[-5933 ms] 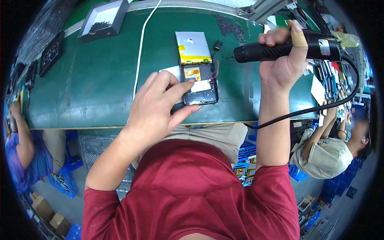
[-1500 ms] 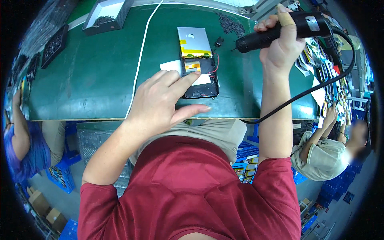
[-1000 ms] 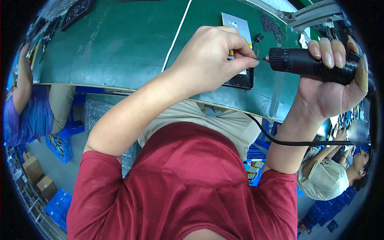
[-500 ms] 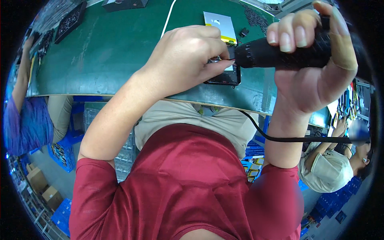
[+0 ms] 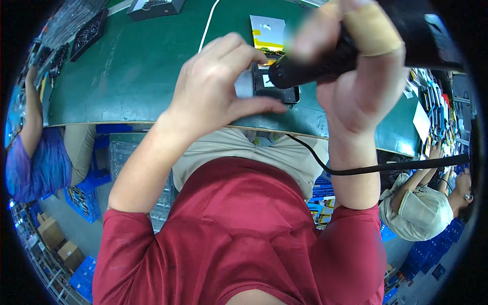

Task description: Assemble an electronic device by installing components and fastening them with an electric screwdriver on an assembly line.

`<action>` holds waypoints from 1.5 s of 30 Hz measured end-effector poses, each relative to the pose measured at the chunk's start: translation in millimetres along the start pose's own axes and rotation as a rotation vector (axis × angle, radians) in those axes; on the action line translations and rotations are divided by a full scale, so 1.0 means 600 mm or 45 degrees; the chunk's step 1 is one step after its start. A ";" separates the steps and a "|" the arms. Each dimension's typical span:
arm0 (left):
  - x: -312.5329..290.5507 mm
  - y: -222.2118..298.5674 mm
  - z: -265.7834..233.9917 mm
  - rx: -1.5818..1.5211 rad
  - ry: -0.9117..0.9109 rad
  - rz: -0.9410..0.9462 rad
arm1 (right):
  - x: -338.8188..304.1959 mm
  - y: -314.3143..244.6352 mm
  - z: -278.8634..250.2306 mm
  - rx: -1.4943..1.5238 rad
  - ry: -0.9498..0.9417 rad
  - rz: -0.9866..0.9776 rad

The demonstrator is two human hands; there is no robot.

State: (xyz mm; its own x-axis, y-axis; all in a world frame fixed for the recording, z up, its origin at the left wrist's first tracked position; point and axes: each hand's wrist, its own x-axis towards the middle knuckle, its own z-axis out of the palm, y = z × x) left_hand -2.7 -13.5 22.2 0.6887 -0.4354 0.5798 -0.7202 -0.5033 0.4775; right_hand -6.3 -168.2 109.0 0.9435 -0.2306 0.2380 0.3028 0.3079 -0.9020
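Observation:
A black electric screwdriver [image 5: 310, 68] with a thick body lies in my right hand [image 5: 358, 96], which is closed round it. Its nose is over a flat black device [image 5: 287, 95] bearing a white label; the bit itself cannot be made out. My left hand [image 5: 206, 91] arches beside the device, thumb stretched along its near side and fingers apart on the far side. Nothing shows gripped in it, though whether its fingertips touch the device is unclear. Just beyond lies a silver rectangular panel [image 5: 269, 28] with yellow tape along its near edge.
A black cord [image 5: 376, 168] crosses in front of my right forearm. On the green table [image 5: 137, 76] runs a white cable [image 5: 208, 24]. Dark trays [image 5: 90, 33] of small parts stand at the far left. Other people sit at both sides [image 5: 38, 162].
My left hand has gone from a pinch over the device to open, its thumb and fingers apart. My right hand has moved left with the screwdriver, showing more of the device.

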 end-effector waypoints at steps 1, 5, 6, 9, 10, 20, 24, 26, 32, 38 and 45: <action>-0.015 0.005 0.003 0.071 -0.066 -0.040 | -0.026 -0.008 0.003 -0.052 0.062 0.007; -0.051 0.007 0.020 0.229 -0.099 -0.127 | -0.026 0.012 -0.004 -0.067 -0.141 0.114; -0.052 0.007 0.020 0.240 -0.098 -0.116 | -0.029 0.014 -0.002 -0.068 -0.147 0.115; -0.054 0.002 0.024 0.244 -0.070 -0.090 | -0.027 0.018 -0.005 -0.128 -0.253 0.061; -0.055 0.000 0.026 0.234 -0.050 -0.073 | -0.027 0.021 -0.003 -0.129 -0.259 0.060; -0.051 -0.002 0.030 0.203 -0.032 -0.093 | 0.026 0.093 -0.001 0.333 -0.844 -0.838; -0.056 -0.008 0.028 0.199 -0.024 -0.109 | -0.024 0.027 0.007 -0.067 -0.409 0.032; -0.055 -0.007 0.029 0.201 -0.027 -0.106 | -0.025 0.026 0.007 -0.070 -0.385 0.053; -0.057 -0.008 0.030 0.220 -0.057 -0.123 | -0.023 0.028 0.006 -0.120 -0.423 -0.010; -0.061 -0.001 0.027 0.225 -0.017 -0.136 | -0.022 0.054 -0.013 -0.246 -0.550 -0.159; -0.060 -0.007 0.037 0.190 -0.034 -0.241 | -0.038 0.069 0.022 -0.216 -0.486 -0.300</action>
State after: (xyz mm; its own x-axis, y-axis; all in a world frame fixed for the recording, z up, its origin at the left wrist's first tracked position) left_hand -22.4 -12.2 -15.6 0.8136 -0.3416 0.4704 -0.5591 -0.6815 0.4721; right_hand -13.4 -138.2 71.0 0.8435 0.0892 0.5297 0.5181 0.1253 -0.8461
